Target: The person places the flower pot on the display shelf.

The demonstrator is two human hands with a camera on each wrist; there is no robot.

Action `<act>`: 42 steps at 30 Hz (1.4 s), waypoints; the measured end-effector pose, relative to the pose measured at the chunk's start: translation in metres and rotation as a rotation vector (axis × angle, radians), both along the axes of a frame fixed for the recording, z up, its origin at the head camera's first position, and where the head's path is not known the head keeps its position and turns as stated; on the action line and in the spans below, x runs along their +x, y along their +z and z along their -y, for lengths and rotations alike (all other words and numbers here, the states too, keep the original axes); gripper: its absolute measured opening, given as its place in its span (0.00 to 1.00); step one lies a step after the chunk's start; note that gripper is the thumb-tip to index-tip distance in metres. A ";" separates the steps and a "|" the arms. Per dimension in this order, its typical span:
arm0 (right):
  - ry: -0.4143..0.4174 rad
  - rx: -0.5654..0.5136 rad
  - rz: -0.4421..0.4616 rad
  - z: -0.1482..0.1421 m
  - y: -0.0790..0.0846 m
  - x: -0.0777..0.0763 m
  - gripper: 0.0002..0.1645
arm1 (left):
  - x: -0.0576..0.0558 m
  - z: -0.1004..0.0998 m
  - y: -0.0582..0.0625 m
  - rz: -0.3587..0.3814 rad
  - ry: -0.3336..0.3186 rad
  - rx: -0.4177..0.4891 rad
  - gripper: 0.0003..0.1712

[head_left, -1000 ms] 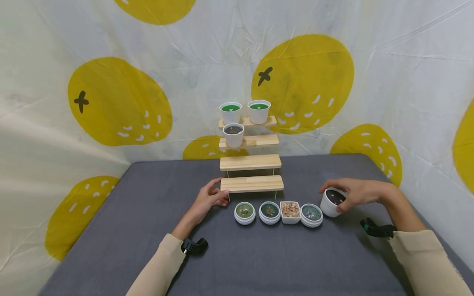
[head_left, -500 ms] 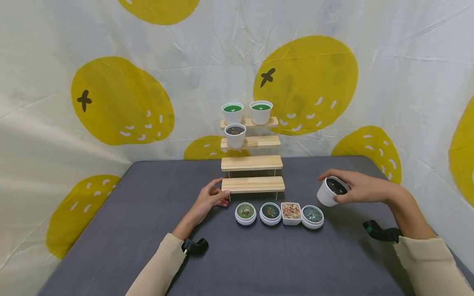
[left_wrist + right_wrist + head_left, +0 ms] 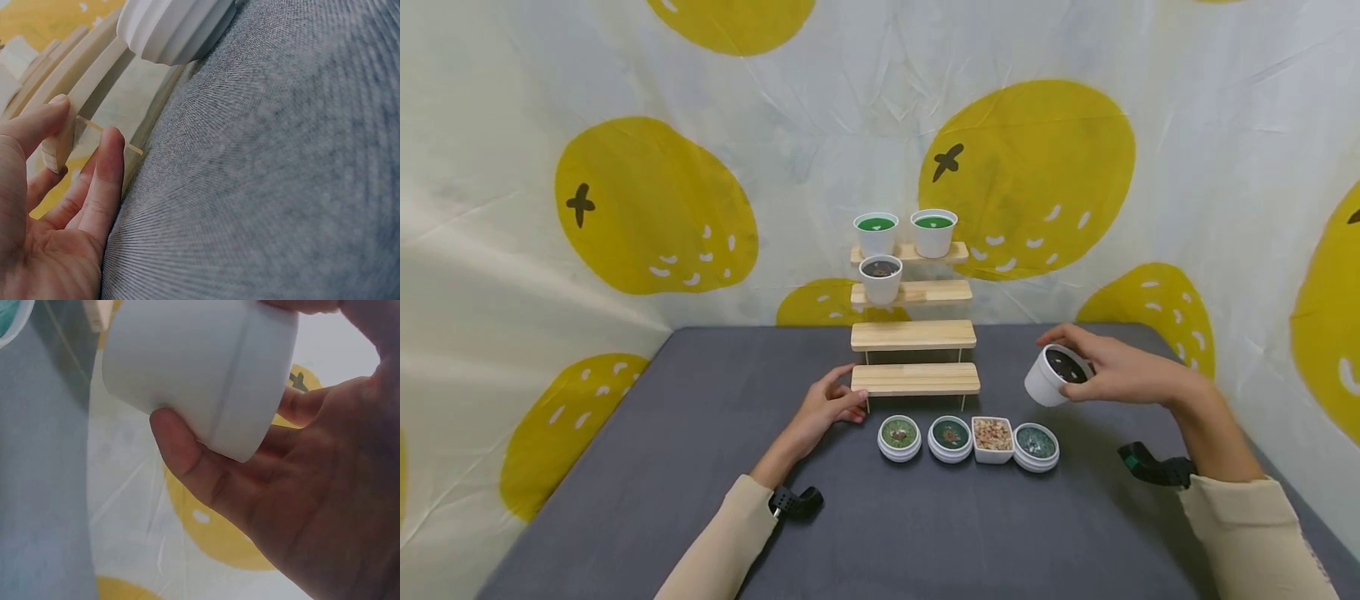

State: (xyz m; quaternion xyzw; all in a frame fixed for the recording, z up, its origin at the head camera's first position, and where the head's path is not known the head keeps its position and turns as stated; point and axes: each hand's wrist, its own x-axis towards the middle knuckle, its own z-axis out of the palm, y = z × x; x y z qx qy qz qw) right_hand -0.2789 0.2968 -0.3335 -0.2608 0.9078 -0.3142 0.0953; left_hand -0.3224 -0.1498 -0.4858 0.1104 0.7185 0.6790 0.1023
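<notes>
My right hand (image 3: 1123, 371) grips a white cup (image 3: 1041, 382) with dark contents, tilted and held above the table right of the stand. Thumb and fingers span the cup's rim and side in the right wrist view. At the left end of a tiered wooden stand (image 3: 917, 380), my left hand (image 3: 820, 410) pinches the lowest shelf. The left wrist view shows that hand (image 3: 62, 219) with its thumb and fingers around the shelf end, beside a clear leg. Two white cups with green contents, a left cup (image 3: 876, 242) and a right cup (image 3: 933, 242), stand on the top shelf. Below them sits a dark-filled cup (image 3: 882, 289).
In front of the stand, a row holds a round light-green-filled dish (image 3: 899, 456), a round dark-green-filled dish (image 3: 951, 456), a square dish (image 3: 993, 457) of beige bits and a round blue-green-filled dish (image 3: 1036, 466). A fruit-print curtain (image 3: 820, 150) hangs behind the grey table (image 3: 737, 367).
The right hand has lifted the dark-filled cup off the table, tilted it and brought it slightly left. The left hand keeps its place on the lowest shelf.
</notes>
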 end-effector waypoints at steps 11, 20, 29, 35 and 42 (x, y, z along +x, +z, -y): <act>0.042 -0.073 -0.063 0.031 0.018 -0.018 0.33 | -0.002 -0.003 0.004 -0.017 -0.012 0.004 0.42; 0.066 -0.031 -0.107 0.053 0.038 -0.040 0.37 | -0.001 -0.002 0.002 -0.019 -0.008 0.005 0.43; 0.101 0.032 -0.165 0.082 0.059 -0.061 0.36 | 0.000 0.002 -0.003 -0.010 0.004 -0.003 0.43; 0.095 0.074 -0.168 0.095 0.069 -0.075 0.36 | -0.002 0.002 -0.005 -0.018 0.006 0.027 0.41; 0.110 0.085 -0.121 0.103 0.078 -0.088 0.36 | -0.002 0.001 -0.006 -0.030 -0.005 0.032 0.41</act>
